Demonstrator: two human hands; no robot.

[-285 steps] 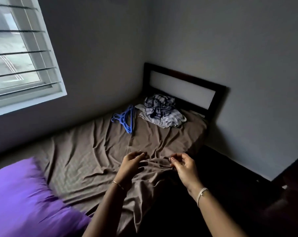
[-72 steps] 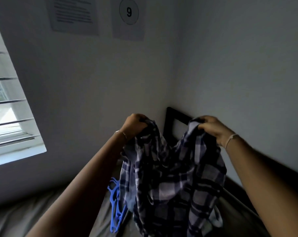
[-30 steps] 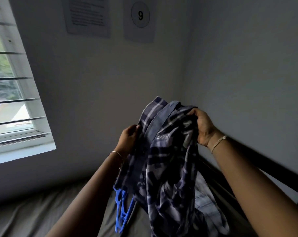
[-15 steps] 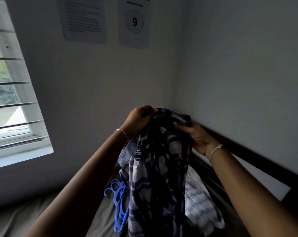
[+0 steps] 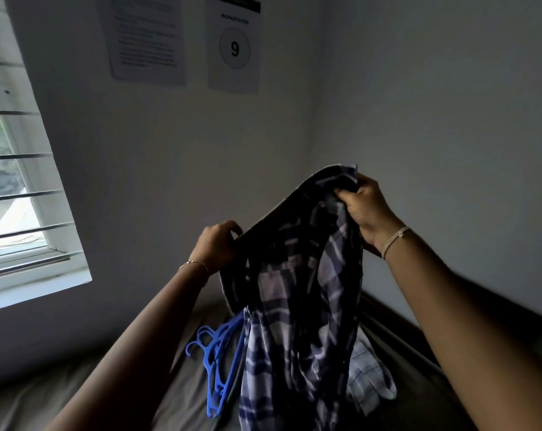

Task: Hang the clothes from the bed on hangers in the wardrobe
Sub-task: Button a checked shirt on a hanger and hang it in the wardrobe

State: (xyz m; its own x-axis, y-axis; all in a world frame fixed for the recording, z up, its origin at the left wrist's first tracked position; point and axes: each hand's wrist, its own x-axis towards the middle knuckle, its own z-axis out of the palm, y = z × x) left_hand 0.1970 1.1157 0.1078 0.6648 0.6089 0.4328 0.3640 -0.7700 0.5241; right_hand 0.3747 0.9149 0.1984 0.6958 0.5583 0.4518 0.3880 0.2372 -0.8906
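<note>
A dark blue and white plaid shirt [image 5: 297, 312] hangs in the air above the bed, stretched between both hands. My left hand [image 5: 216, 244] grips its lower left edge. My right hand [image 5: 364, 208] is higher and pinches the bunched top of the shirt. Below the shirt, several blue plastic hangers [image 5: 220, 356] lie on the brown bed sheet [image 5: 182, 396]. A lighter checked garment [image 5: 369, 377] lies on the bed behind the shirt, partly hidden by it. No wardrobe is in view.
The bed sits in a room corner, with a barred window [image 5: 14, 181] on the left wall. Two paper sheets, one marked 9 [image 5: 234, 48], hang on the wall ahead. The dark bed frame [image 5: 397, 315] runs along the right wall.
My hands have moved apart: the right hand rose with the shirt's top, the left hand dropped and pulled left, so the shirt now spreads out between them.
</note>
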